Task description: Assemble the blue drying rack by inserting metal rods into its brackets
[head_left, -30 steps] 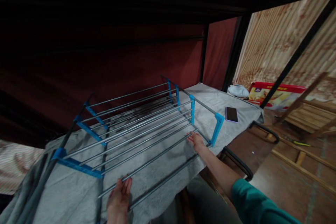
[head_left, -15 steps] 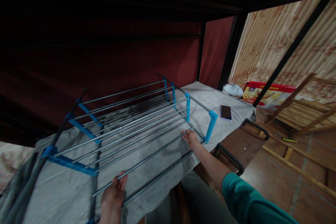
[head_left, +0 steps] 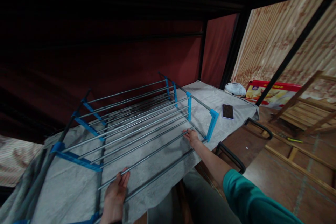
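In the lower middle of the frame, a grey rod (head_left: 154, 155) is held by two hands: near its lower end by the left hand (head_left: 117, 190), near its upper end by the right hand (head_left: 192, 136). In both places the fingers are closed on it; how firmly, it cannot be told. If one end were pushed more than the other, the rod could perhaps be tilted and knocked against the rack (head_left: 126, 124). By too much force, a blue bracket (head_left: 78, 159) might be twisted. The rack, standing on a grey cloth (head_left: 68, 189) from left to centre of the frame, is made of thin metal rods joined by bright blue parts. The held rod looks straight and smooth, and no blue part is seen at its ends.
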{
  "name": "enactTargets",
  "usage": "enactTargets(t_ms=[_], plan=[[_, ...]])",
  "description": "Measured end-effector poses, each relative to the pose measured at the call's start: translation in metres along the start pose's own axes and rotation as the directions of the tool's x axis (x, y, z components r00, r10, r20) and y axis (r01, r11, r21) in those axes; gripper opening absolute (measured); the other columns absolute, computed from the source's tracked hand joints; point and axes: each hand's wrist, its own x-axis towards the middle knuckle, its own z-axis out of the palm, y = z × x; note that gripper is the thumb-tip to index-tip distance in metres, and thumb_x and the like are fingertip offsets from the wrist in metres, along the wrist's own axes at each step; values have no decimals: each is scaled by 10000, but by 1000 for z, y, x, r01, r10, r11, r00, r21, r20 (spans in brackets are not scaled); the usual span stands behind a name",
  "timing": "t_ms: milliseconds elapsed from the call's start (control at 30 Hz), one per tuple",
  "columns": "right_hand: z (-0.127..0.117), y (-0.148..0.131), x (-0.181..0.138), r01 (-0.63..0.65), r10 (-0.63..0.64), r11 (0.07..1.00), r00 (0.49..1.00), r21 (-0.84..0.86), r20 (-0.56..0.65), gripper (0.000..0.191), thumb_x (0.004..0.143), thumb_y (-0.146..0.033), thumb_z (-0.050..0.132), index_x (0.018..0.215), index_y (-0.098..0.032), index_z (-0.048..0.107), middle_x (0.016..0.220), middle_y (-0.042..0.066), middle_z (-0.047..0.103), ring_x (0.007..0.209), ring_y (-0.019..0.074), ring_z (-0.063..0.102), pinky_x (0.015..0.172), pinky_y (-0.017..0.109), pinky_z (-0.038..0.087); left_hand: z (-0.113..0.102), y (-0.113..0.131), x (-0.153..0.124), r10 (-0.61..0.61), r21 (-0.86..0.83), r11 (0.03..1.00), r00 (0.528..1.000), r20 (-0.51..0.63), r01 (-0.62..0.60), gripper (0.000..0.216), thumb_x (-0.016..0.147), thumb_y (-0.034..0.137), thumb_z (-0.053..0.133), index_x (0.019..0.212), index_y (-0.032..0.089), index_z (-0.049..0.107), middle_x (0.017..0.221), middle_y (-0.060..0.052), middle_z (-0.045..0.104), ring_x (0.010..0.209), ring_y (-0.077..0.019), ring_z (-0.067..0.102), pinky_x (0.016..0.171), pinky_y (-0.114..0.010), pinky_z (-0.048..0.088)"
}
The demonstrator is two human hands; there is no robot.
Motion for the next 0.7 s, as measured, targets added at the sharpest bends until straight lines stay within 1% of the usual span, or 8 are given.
enactTargets(t_ms=[67, 167, 267, 367, 467, 533, 600, 700], plan=[[0, 0, -1, -4, 4, 1000, 1000, 0, 0, 139, 865, -176, 524, 763, -242, 456, 651, -26, 646, 605, 130, 633, 590, 258, 548, 0, 0, 2, -23, -64, 998, 1000, -10, 23, 188, 871, 52, 441, 773, 185, 532, 789, -42, 654, 991, -170, 691, 955, -334, 544], [-1, -1, -1, -10, 10, 1000, 1000, 3, 12, 122, 863, -185, 526, 771, -239, 466, 681, -12, 659, 627, 132, 642, 605, 259, 548, -1, -3, 5, -13, -119, 993, 1000, -13, 12, 200, 920, 110, 413, 777, 188, 529, 809, -52, 659, 1052, -173, 676, 959, -318, 536], [-3, -2, -2, -18, 18, 1000, 999, 3, 34, 114, 858, -194, 542, 774, -234, 476, 723, 12, 679, 644, 135, 652, 620, 260, 551, -2, -5, 5, 22, -90, 996, 1000, -9, -23, 224, 934, 135, 390, 755, 196, 508, 819, -67, 660, 1136, -204, 646, 967, -347, 532], [-4, -4, -2, -21, 21, 1000, 999, -1, 49, 105, 866, -183, 517, 776, -229, 487, 722, 23, 684, 646, 136, 655, 617, 258, 555, -2, -6, 3, 34, -76, 996, 999, -8, -35, 232, 921, 108, 375, 759, 187, 521, 826, -78, 664, 1143, -221, 643, 969, -376, 534], [-4, -4, -1, -20, 20, 1000, 998, -3, 53, 98, 865, -173, 501, 783, -227, 501, 698, 19, 684, 639, 138, 654, 607, 260, 562, -1, -5, 0, 31, -106, 994, 1000, 3, -30, 240, 911, 89, 372, 762, 179, 537, 844, -78, 672, 1107, -211, 659, 963, -365, 540], [-4, -4, -1, -20, 20, 1000, 999, -4, 51, 89, 847, -161, 509, 786, -226, 507, 684, 15, 684, 630, 139, 653, 602, 261, 565, -1, -4, -1, 19, -93, 996, 1000, 13, -18, 246, 906, 82, 368, 753, 178, 535, 842, -81, 677, 1057, -203, 678, 942, -360, 553], [-4, -4, 0, -18, 18, 1000, 999, -5, 48, 81, 824, -153, 528, 783, -221, 510, 683, 17, 687, 621, 138, 651, 602, 259, 566, -1, -3, -3, 11, -86, 996, 1000, 19, -10, 252, 895, 60, 361, 750, 170, 536, 835, -86, 682, 974, -194, 699, 901, -364, 575], [-4, -4, 1, -15, 15, 1000, 999, -7, 49, 70, 794, -154, 553, 770, -209, 517, 692, 30, 693, 616, 139, 653, 597, 254, 564, 0, -2, -8, 25, -123, 992, 1000, 8, -24, 271, 869, 3, 349, 760, 153, 547, 823, -80, 684, 844, -161, 708, 832, -339, 601]])
